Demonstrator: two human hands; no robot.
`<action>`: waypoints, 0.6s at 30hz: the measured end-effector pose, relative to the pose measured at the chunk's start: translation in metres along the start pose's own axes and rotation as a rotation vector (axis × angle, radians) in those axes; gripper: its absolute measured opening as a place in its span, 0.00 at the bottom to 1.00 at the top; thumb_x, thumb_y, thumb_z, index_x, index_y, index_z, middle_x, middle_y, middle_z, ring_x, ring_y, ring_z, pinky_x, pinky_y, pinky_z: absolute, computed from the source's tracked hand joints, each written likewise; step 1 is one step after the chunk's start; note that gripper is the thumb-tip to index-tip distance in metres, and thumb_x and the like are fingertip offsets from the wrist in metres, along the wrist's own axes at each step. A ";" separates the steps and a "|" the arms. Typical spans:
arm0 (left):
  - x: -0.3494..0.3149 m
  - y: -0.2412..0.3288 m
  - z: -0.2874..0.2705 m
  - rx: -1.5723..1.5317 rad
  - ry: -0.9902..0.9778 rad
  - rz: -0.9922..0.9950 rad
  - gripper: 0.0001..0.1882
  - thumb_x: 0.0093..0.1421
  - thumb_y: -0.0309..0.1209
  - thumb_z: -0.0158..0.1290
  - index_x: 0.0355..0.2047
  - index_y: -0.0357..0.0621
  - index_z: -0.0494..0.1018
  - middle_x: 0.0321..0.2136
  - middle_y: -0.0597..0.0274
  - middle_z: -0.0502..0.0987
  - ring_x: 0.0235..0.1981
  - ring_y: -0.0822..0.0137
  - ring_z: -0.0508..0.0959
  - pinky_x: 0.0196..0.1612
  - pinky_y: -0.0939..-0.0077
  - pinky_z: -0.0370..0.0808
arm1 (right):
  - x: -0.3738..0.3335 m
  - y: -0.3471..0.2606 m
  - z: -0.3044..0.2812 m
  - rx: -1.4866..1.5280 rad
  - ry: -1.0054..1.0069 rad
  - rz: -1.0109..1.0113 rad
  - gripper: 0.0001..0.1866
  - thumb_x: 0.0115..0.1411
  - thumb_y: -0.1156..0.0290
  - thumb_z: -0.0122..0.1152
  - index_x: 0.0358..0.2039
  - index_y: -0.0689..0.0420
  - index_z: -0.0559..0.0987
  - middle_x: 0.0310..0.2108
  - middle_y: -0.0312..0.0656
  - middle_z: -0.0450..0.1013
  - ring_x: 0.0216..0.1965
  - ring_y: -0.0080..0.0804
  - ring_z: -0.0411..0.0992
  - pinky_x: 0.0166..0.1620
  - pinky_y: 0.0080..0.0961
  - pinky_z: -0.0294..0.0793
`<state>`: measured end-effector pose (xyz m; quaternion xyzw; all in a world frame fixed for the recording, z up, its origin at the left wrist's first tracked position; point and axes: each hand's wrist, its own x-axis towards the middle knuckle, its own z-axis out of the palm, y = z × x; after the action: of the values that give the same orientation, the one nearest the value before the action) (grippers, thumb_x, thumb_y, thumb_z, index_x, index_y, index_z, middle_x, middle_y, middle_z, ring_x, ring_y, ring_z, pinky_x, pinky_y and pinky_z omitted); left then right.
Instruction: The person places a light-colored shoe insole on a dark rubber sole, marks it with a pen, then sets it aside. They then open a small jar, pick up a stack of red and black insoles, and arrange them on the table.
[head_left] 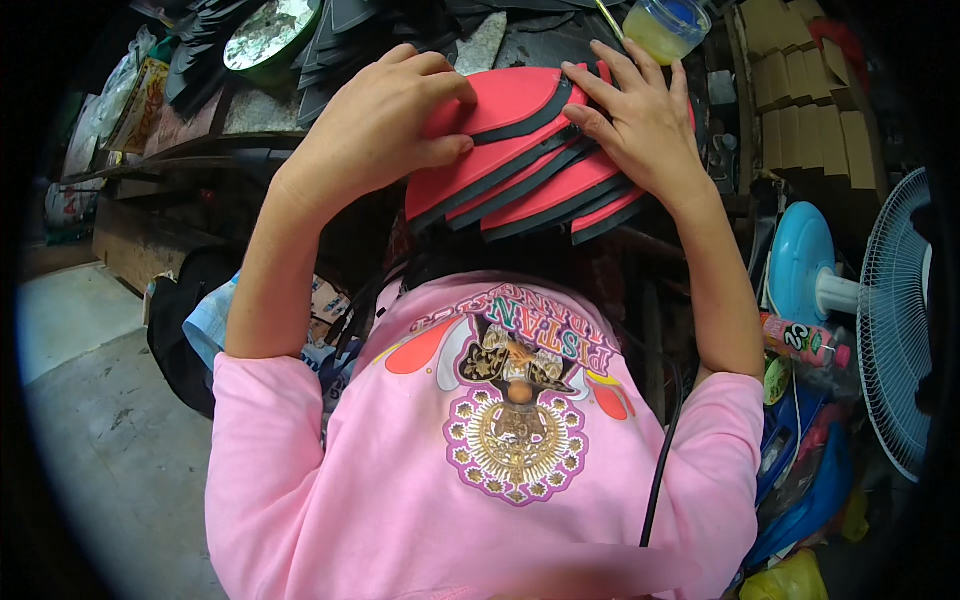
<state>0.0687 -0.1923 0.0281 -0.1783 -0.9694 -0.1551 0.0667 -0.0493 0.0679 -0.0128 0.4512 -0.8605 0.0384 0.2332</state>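
Observation:
Several red foam pieces [535, 185] with black undersides and rounded ends lie fanned over one another at the edge of the worktable. My left hand [390, 125] is curled on the left side of the fan, its thumb on the red face and its fingers bent around the topmost piece. On the right side, my right hand [645, 135] lies across the pieces with its fingers spread and pointing away from me. Its palm hides part of the red pieces there. The far ends of the pieces are partly out of sight between my hands.
Dark flat sheets [350, 45] are stacked at the back left, beside a round green-rimmed container [272, 35]. A clear tub [665, 30] with yellowish content and a stick stands at the back right. To the right are cardboard pieces [815, 120], a fan [900, 320] and a bottle [805, 340].

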 end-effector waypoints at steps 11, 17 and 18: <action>0.004 -0.005 0.001 0.018 0.014 -0.002 0.20 0.50 0.37 0.64 0.42 0.40 0.79 0.43 0.58 0.77 0.46 0.56 0.73 0.51 0.65 0.72 | -0.015 -0.052 -0.029 0.159 0.004 -0.113 0.32 0.54 0.33 0.57 0.46 0.45 0.84 0.57 0.39 0.71 0.65 0.46 0.60 0.64 0.71 0.46; 0.004 -0.004 0.001 0.039 0.014 -0.009 0.20 0.50 0.36 0.64 0.42 0.41 0.79 0.43 0.58 0.77 0.47 0.56 0.73 0.52 0.65 0.72 | -0.003 -0.020 -0.032 0.369 -0.087 -0.072 0.23 0.65 0.43 0.49 0.50 0.41 0.83 0.65 0.39 0.64 0.68 0.47 0.54 0.68 0.63 0.39; 0.004 -0.004 0.002 0.042 0.018 -0.009 0.20 0.50 0.37 0.64 0.42 0.41 0.79 0.43 0.58 0.77 0.47 0.56 0.73 0.52 0.65 0.72 | 0.001 -0.008 -0.028 0.363 -0.046 -0.022 0.23 0.66 0.44 0.48 0.50 0.41 0.83 0.65 0.40 0.63 0.68 0.47 0.54 0.68 0.62 0.38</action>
<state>0.0639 -0.1939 0.0261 -0.1709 -0.9726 -0.1368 0.0783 -0.0330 0.0705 0.0115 0.4961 -0.8395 0.1804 0.1287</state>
